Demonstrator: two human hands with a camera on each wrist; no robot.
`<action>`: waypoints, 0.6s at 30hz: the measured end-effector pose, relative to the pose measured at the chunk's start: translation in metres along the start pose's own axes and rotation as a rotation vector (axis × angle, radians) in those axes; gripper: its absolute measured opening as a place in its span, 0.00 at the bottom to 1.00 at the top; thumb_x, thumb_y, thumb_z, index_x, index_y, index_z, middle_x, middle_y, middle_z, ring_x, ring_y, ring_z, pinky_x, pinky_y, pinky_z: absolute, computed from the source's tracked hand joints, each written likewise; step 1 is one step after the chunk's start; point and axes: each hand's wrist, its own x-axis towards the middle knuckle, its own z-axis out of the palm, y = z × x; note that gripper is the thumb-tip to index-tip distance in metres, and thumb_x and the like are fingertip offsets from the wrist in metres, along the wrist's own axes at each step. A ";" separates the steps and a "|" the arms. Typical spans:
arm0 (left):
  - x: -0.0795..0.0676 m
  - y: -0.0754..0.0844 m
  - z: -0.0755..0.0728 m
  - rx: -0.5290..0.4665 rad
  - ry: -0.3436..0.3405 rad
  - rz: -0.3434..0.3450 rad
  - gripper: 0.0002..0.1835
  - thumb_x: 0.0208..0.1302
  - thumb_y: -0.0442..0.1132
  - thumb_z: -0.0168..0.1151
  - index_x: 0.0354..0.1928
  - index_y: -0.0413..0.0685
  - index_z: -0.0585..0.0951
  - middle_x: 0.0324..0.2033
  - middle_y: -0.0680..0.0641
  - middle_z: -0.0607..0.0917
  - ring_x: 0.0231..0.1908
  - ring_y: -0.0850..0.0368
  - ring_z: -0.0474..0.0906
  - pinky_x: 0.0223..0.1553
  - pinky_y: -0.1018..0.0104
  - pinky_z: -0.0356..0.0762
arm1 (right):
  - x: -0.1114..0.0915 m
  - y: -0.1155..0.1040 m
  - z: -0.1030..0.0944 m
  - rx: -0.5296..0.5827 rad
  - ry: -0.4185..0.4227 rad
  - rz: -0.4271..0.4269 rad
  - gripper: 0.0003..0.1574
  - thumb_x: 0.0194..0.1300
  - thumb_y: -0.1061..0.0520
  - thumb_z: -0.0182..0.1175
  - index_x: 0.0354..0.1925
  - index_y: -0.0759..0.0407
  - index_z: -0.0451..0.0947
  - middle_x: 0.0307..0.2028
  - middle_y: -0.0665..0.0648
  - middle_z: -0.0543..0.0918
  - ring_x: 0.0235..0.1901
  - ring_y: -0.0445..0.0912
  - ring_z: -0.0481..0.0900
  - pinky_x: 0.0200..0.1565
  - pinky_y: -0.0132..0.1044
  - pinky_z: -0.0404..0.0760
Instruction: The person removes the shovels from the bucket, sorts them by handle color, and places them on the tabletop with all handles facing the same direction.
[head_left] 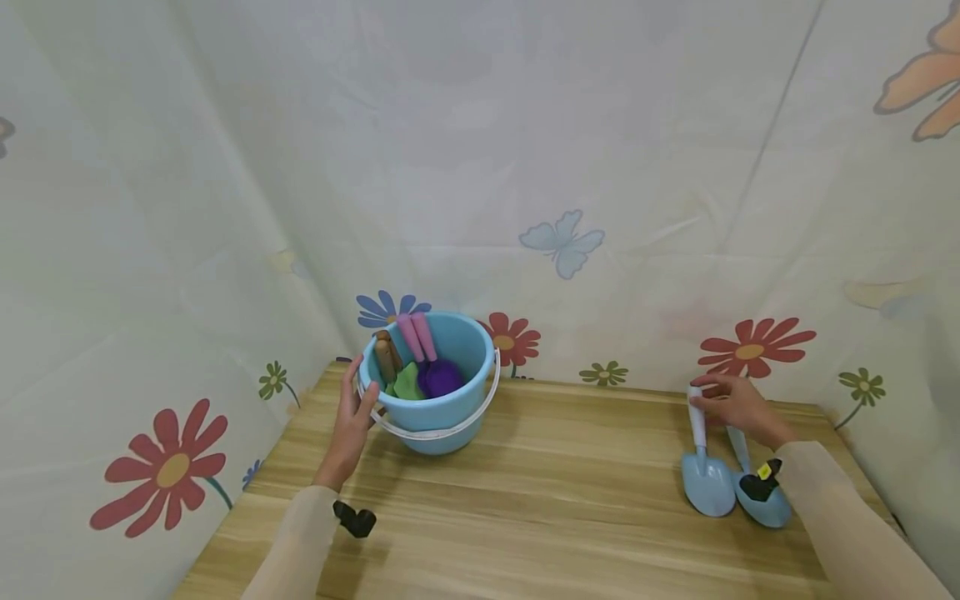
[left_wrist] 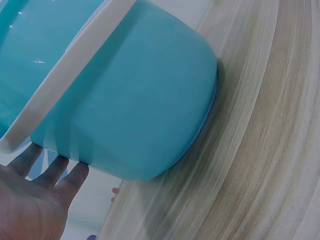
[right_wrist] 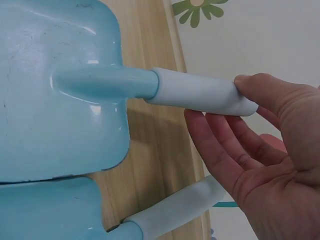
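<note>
Sleeves, pale on both arms, lie nearest me, with small black devices at the wrists. Just beyond, reading the clock as I look down, the first shovel is at 4 o'clock over the wood-grained table. Its long axis runs almost from 12 to 6, handle end away from me. The second shovel, just to its right, slants from 11 to 5, partly covered by my wrist.

My right grip pinches the end of the first shovel's pale handle, thumb against one side, fingers against the other; the light-blue blade lies at 7 o'clock from it. Whether that blade rests fully on the table, I cannot tell.

What counts, I judge, is this: the blue bucket lies at 9 o'clock from my right grip, well apart, and the first shovel's axis stands crosswise to that line. My left grip is the nearer hand, fingers extended and touching the bucket's outer wall at its 9 o'clock. A white carrying loop hangs across the near side. Inside, brown handles sit at 9 o'clock, pink handles at 11, a green piece at 7 and a purple piece at 5.

Farthest off, a flower-printed curtain rises behind the table.
</note>
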 end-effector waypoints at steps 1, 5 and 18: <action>0.000 -0.001 0.000 0.000 0.002 0.000 0.36 0.82 0.53 0.46 0.82 0.63 0.43 0.80 0.46 0.46 0.75 0.41 0.52 0.67 0.33 0.61 | 0.000 0.001 0.001 0.003 -0.007 0.000 0.34 0.72 0.53 0.66 0.67 0.70 0.70 0.59 0.79 0.73 0.49 0.64 0.82 0.43 0.51 0.88; 0.002 -0.002 -0.001 0.006 0.008 -0.006 0.36 0.82 0.54 0.46 0.82 0.64 0.44 0.80 0.46 0.47 0.75 0.41 0.53 0.68 0.33 0.61 | 0.001 0.002 0.002 -0.017 -0.011 0.005 0.33 0.72 0.54 0.66 0.67 0.70 0.70 0.58 0.78 0.74 0.48 0.63 0.83 0.42 0.50 0.88; -0.001 0.000 0.000 0.034 0.011 0.003 0.34 0.82 0.54 0.45 0.82 0.68 0.45 0.80 0.44 0.46 0.76 0.39 0.51 0.65 0.30 0.63 | 0.006 0.002 0.010 -0.075 -0.059 0.036 0.29 0.73 0.59 0.64 0.64 0.75 0.71 0.53 0.78 0.79 0.39 0.55 0.86 0.39 0.48 0.88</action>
